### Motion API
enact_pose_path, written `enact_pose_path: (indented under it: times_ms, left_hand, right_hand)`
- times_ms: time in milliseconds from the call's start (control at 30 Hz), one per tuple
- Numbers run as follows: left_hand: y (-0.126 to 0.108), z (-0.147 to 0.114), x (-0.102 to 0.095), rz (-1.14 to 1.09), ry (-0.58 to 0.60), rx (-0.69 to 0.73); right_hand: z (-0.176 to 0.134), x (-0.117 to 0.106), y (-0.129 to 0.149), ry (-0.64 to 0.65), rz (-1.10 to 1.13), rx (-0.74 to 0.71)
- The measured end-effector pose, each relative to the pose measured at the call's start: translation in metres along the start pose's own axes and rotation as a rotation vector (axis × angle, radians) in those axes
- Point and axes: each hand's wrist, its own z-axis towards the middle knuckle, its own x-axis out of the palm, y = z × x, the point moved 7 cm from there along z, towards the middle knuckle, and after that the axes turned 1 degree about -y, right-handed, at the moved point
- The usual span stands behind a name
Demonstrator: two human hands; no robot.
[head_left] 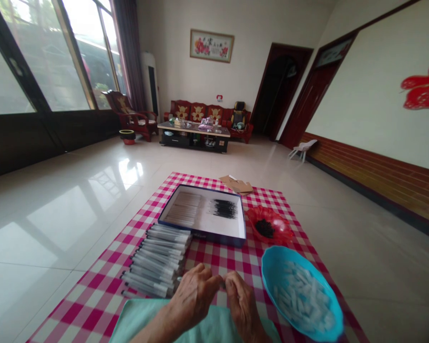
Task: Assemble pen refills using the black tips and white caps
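Observation:
My left hand [196, 293] and my right hand [241, 300] meet above the near edge of the table, fingers closed and fingertips almost touching. A small dark piece shows between them, and the rest of what they hold is hidden by the fingers. Just left of my left hand lies a pile of clear-barrelled pens [160, 255] with dark tips. Right of my right hand stands a blue bowl [268, 271] full of whitish translucent pen caps [303, 295]. Beneath both wrists is a pale green cloth [146, 312].
Behind the pens, a shallow box [241, 238] holds thin clear tubes [182, 207] and black refills [225, 208]. A red dish [280, 231] contains small black parts [264, 227]. Cardboard [236, 185] lies at the far edge of the checked tablecloth [107, 271].

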Motion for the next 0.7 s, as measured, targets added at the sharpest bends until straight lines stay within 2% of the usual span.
enact_pose_path:
  times_ms: [200,400,500,700]
  left_hand:
    - [-0.001,0.000,0.006,0.002,-0.011,0.021]
    - [0.007,0.001,0.006,0.027,-0.008,-0.018]
    - [0.004,0.002,0.005,0.030,-0.005,0.003]
    - [-0.002,0.003,0.004,0.033,0.002,0.018]
  right_hand:
    - [-0.002,0.000,-0.013,-0.087,0.050,0.096]
    - [0.001,-0.004,0.004,0.034,0.017,-0.020]
    - [0.002,-0.003,0.004,0.020,0.020,-0.034]
    - [0.000,-0.001,-0.008,-0.034,0.044,0.052]
